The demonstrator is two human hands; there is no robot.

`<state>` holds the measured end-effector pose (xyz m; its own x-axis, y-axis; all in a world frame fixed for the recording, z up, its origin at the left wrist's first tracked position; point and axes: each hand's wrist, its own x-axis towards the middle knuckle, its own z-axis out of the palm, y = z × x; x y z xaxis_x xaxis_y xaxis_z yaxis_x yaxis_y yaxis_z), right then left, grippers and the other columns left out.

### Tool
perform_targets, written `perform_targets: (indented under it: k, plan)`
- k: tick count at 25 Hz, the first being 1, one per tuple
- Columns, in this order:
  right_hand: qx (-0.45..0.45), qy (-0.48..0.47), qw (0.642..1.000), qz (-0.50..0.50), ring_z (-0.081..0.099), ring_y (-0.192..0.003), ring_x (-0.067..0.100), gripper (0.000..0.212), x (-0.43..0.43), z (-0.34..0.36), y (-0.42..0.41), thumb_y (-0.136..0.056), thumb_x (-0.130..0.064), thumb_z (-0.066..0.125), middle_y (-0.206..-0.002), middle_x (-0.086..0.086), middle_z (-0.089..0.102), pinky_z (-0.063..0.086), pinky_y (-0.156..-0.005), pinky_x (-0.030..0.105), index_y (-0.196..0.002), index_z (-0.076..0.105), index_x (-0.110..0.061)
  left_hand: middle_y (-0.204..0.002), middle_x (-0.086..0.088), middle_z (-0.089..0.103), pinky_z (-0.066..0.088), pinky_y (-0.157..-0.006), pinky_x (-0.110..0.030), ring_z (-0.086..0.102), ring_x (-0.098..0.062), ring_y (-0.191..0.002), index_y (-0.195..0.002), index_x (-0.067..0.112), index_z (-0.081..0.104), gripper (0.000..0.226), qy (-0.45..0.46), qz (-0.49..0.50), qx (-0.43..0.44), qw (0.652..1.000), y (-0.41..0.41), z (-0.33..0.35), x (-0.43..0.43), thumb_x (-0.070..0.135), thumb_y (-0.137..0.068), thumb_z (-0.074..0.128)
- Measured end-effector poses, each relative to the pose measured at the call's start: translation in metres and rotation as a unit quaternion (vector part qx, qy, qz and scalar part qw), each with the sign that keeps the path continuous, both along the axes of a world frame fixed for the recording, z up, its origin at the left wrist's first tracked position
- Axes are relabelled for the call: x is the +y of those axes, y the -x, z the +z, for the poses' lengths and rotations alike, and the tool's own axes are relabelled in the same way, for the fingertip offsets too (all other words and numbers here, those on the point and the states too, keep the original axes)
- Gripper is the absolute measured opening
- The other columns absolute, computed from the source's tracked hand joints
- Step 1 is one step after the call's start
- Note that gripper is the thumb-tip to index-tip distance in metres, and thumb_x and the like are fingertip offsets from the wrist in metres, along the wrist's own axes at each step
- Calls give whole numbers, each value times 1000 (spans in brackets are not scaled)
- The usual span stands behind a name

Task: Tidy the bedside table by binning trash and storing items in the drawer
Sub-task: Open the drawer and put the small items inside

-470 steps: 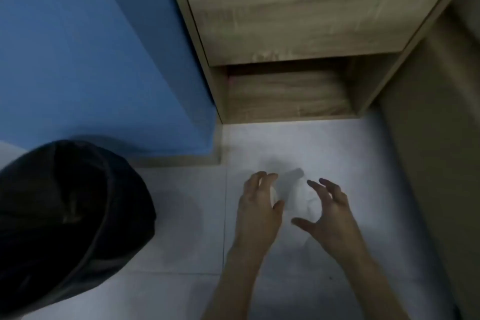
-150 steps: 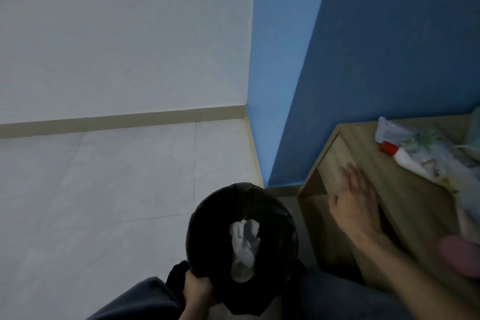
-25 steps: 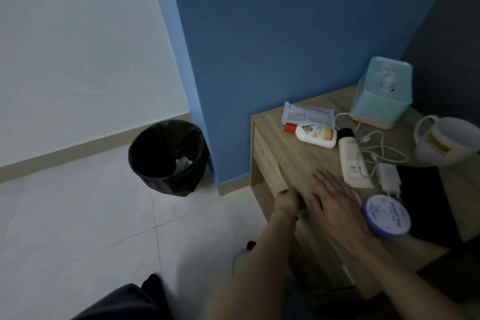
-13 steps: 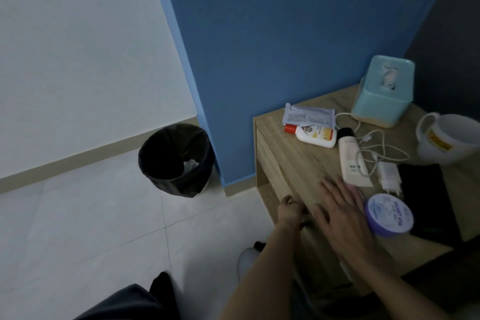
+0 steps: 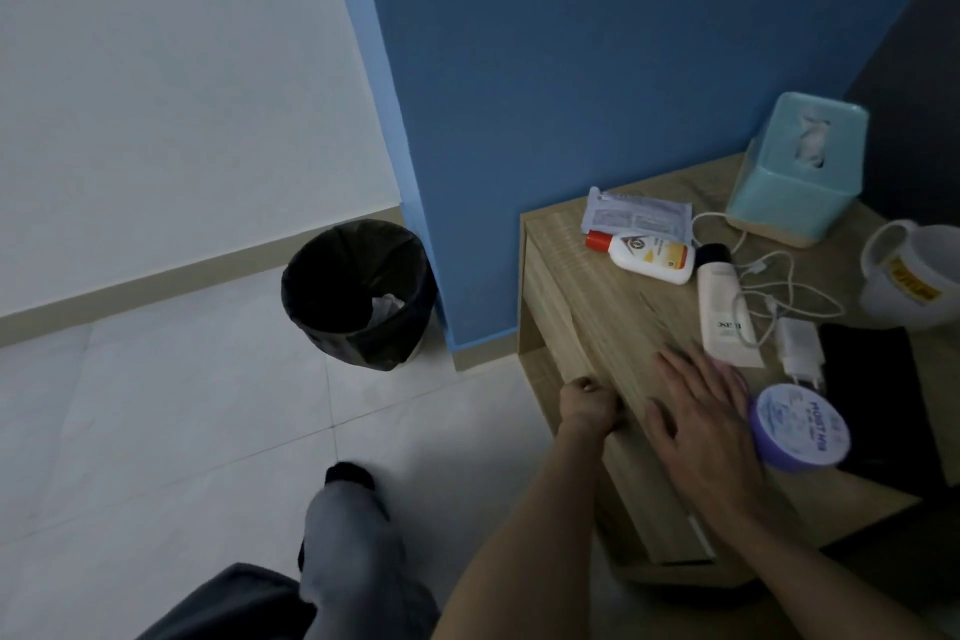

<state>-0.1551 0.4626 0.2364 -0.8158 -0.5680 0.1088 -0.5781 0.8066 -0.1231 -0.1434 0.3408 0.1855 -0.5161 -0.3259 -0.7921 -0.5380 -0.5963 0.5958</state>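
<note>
My left hand (image 5: pixel 588 405) is curled around the top edge of the drawer front (image 5: pixel 558 327) of the wooden bedside table (image 5: pixel 613 307). My right hand (image 5: pixel 701 424) lies flat, fingers spread, on the tabletop beside a round purple-lidded jar (image 5: pixel 800 429). Further back on the table lie a white bottle with a red cap (image 5: pixel 647 255), a white tube with a black cap (image 5: pixel 722 309), a flat foil packet (image 5: pixel 636 213) and a white charger with cable (image 5: pixel 797 348). A black-lined bin (image 5: pixel 358 291) with white crumpled paper inside stands on the floor left of the table.
A teal tissue box (image 5: pixel 797 172) stands at the table's back, a white mug (image 5: pixel 914 276) at the right, and a black flat object (image 5: pixel 878 395) lies by the jar. The blue wall rises behind. My leg (image 5: pixel 348 551) is over the pale tiled floor.
The view has shifted slightly. My left hand keeps its grip on the drawer edge and my right hand stays flat on the tabletop; the drawer looks no further out.
</note>
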Motion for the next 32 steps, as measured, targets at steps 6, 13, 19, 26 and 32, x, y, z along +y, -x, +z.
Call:
perform_targets:
  k: [6, 13, 19, 26, 32]
  plan:
    - [-2, 30, 1000, 8, 35, -135, 22, 58, 1, -1, 0, -85, -41, 28, -139, 7, 50, 23, -113, 48, -133, 46, -14, -124, -17, 57, 55, -88, -40, 61, -26, -105, -127, 8, 42, 49, 15, -9, -6, 1000, -7, 3, -9, 12, -84, 63]
    - [11, 35, 999, 11, 38, -132, 24, 57, 1, -1, 1, -85, -39, 28, -135, 8, 54, 22, -112, 44, -130, 50, -11, -128, -16, 52, 56, -86, -38, 59, -28, -110, -127, 4, 40, 53, 29, -31, -11, 999, -32, 16, -33, 10, -81, 67]
    - [1, 30, 999, 15, 33, -136, 22, 59, 1, 1, 1, -85, -42, 25, -139, 7, 50, 21, -113, 45, -132, 46, -13, -90, -5, 52, 54, -76, -31, 56, -15, -76, -86, 15, 45, 18, 14, -49, -22, 998, -70, 27, -64, 9, -86, 62]
    - [-3, 17, 1000, 9, 33, -136, 23, 61, -2, 0, -1, -84, -43, 23, -140, 7, 49, 21, -113, 47, -132, 46, -12, -92, -8, 51, 55, -64, -26, 57, -16, -75, -120, 3, 42, 43, 62, -54, -47, 996, -98, 28, -83, 8, -84, 65]
    - [4, 8, 1000, 8, 36, -134, 24, 61, -1, 2, -1, -84, -43, 24, -137, 8, 52, 23, -112, 47, -130, 49, -11, -101, -13, 54, 55, -58, -27, 57, -19, -75, -114, 3, 45, 38, 110, -59, -98, 987, -117, 33, -98, 9, -83, 65]
